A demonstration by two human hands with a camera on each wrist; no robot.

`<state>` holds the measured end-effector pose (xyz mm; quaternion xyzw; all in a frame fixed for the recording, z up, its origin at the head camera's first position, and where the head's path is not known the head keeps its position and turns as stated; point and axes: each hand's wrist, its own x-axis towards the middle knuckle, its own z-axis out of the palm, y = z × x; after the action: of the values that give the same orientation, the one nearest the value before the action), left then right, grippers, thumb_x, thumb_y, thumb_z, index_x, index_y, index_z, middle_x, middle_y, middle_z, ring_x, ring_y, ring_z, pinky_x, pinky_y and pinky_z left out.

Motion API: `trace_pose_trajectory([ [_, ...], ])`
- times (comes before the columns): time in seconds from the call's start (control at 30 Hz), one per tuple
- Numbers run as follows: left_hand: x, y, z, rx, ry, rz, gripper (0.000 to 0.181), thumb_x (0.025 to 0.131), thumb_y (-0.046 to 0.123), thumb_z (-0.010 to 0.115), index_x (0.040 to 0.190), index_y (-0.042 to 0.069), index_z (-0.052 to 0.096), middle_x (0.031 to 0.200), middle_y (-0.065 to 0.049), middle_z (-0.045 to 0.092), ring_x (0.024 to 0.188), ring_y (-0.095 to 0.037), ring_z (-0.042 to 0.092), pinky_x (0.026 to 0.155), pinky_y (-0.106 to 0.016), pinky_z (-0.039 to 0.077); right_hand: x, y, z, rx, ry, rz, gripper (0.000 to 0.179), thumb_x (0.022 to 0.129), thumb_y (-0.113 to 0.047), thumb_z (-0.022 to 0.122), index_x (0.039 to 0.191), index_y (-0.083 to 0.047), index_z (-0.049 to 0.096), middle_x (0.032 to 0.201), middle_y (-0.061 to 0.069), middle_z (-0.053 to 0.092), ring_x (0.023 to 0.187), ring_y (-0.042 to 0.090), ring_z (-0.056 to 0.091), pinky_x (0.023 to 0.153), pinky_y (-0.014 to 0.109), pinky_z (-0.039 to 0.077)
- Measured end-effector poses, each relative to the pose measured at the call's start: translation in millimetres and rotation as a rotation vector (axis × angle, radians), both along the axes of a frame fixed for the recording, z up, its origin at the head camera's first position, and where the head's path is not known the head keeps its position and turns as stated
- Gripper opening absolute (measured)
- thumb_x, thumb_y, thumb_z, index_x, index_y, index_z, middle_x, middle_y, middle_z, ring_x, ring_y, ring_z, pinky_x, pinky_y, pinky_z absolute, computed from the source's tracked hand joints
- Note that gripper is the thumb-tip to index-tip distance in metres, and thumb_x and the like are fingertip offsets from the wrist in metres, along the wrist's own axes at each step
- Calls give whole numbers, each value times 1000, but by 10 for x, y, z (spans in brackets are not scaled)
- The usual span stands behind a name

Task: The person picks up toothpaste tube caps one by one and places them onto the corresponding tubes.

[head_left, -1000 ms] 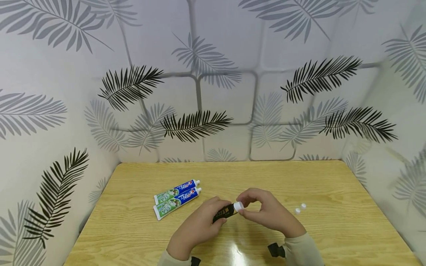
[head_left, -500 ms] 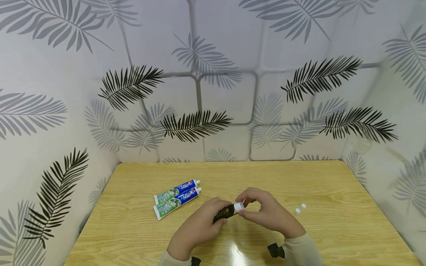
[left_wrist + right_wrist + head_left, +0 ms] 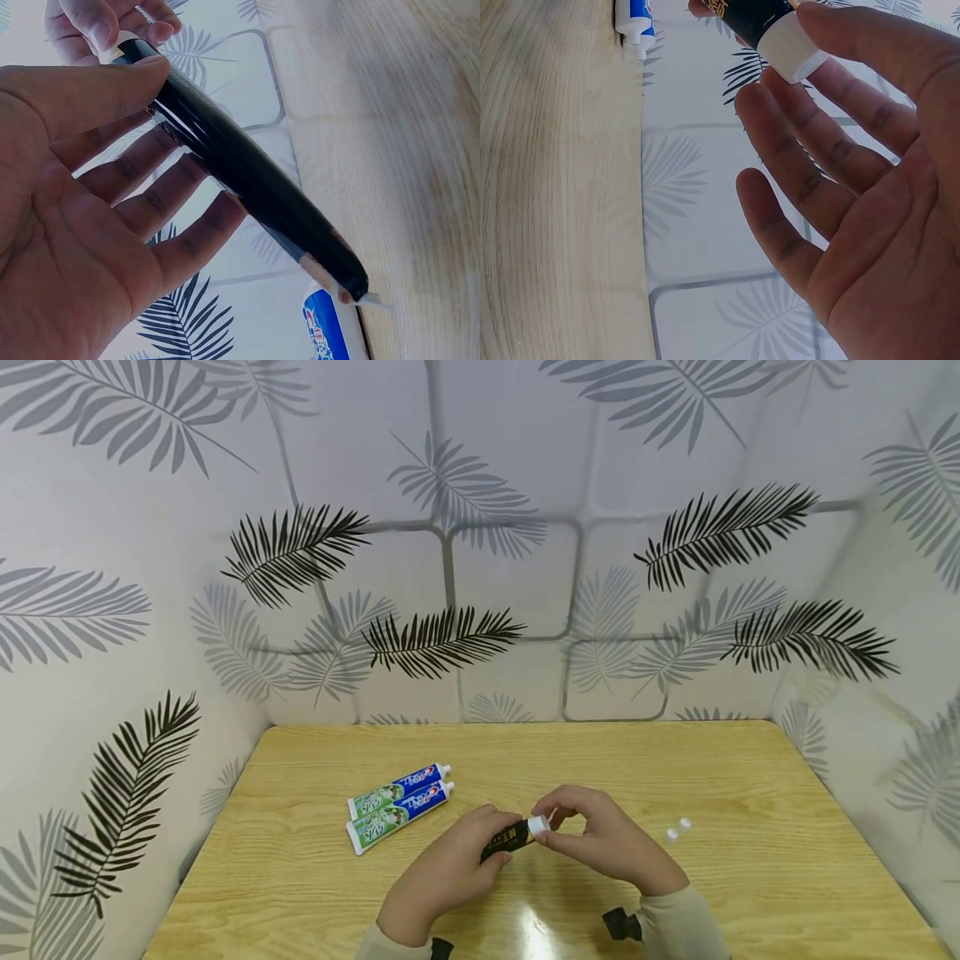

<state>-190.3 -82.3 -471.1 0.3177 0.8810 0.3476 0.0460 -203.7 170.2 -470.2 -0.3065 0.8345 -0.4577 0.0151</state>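
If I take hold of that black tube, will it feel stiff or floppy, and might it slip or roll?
The black tube looks straight in the left hand, so it's probably fairly stiff. Its glossy surface may be slippery. The thin, flattened tail should probably discourage rolling.

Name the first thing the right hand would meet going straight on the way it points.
The right hand would likely first meet the white cap it pinches, then the black tube; depth beyond is unclear.

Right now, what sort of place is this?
Probably an indoor tabletop work nook: wood-grain table, leaf-print walls on three sides, a held black tube.
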Motion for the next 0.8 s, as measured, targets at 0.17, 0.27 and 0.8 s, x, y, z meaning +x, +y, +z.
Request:
trace_pose_trajectory([
  [0.17,3,-5,-5,-2,1,1,35,100,5,71,134,14,70,115,1,69,104,-6,63,99,-33,58,-9,-5,-10,16,-1,-19,17,100,-26,77,116,-24,73,114,-6,73,94,12,68,83,31,59],
  [0.27,0,-8,-8,-1,-3,0,35,100,5,70,135,14,69,116,1,69,106,-7,64,100,-33,58,-9,-7,-17,17,6,-23,21,99,-25,78,119,-24,73,118,-4,73,96,12,68,85,33,59],
  [0.8,15,-7,26,-6,-12,6,36,100,5,71,136,13,68,119,1,69,110,-9,64,104,-36,57,-5,-6,-34,9,23,3,19,100,-24,77,119,-20,74,114,-5,74,94,11,67,84,29,58],
])
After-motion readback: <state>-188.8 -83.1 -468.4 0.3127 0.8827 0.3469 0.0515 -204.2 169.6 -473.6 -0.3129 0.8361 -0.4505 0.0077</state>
